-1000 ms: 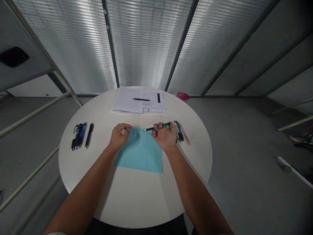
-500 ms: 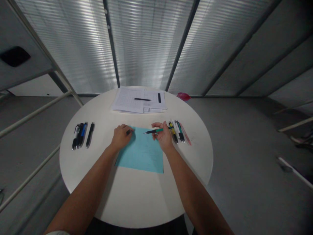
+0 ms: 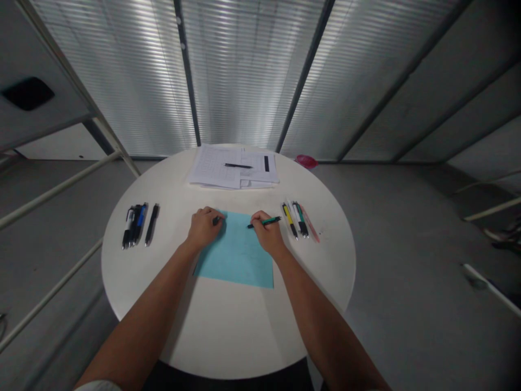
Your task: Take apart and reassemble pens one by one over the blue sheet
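A light blue sheet (image 3: 238,255) lies flat on the round white table (image 3: 228,336), in front of me. My left hand (image 3: 204,227) rests on the sheet's top left corner, shut on a small black item (image 3: 215,220) too small to name. My right hand (image 3: 264,233) sits at the sheet's top right corner, gripping a green and black pen (image 3: 265,221). Its black tip points left, just over the sheet. A group of pens (image 3: 295,220) lies just right of that hand, not touching it.
Several pens (image 3: 133,226) and a black pen (image 3: 152,224) lie at the table's left. Printed papers (image 3: 214,166) with a black pen (image 3: 238,165) on them sit at the far edge. A pink object (image 3: 306,161) lies on the floor beyond. Grey floor surrounds the table.
The blue sheet's raised top edge has gone flat under my left hand. My right hand has lowered the green pen to the sheet's top right corner, and my hands have come slightly closer together.
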Demonstrator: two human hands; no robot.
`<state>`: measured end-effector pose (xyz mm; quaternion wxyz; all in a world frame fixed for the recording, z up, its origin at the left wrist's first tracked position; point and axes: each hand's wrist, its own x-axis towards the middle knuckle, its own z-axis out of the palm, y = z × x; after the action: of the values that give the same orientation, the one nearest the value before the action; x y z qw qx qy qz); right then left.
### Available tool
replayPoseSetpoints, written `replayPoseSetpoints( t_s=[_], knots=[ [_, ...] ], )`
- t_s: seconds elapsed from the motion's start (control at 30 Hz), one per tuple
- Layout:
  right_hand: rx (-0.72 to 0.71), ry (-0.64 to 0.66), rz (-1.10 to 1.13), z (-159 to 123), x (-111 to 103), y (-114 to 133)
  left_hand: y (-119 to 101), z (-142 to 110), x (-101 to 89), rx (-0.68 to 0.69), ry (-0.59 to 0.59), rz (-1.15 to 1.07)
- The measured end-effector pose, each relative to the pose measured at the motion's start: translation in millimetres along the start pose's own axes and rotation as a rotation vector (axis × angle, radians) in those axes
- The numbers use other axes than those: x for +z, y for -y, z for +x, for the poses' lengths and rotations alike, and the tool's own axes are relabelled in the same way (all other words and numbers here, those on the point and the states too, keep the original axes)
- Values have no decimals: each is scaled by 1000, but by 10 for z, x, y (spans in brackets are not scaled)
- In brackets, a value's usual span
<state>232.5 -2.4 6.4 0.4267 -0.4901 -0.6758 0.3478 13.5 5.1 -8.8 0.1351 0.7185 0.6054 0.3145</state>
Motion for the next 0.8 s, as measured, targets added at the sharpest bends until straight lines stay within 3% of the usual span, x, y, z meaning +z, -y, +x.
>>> replayPoseSetpoints(
  t_s=[0.3,0.47,0.6,0.7,0.8],
  knots=[
    [-73,-16,-319,-19,23,60,-19,1,4,12,5,76],
    [15,-98,-414,-10,-30,80,-42,1,-16,-20,48,110],
    [22,-96,-192,-6,-18,48,-56,0,-26,-39,65,137],
    [73,-184,126,25,-15,-8,-53,-4,-24,-39,68,147],
    [81,-253,267,82,-31,-72,-45,-6,-21,-29,65,149]
  ],
)
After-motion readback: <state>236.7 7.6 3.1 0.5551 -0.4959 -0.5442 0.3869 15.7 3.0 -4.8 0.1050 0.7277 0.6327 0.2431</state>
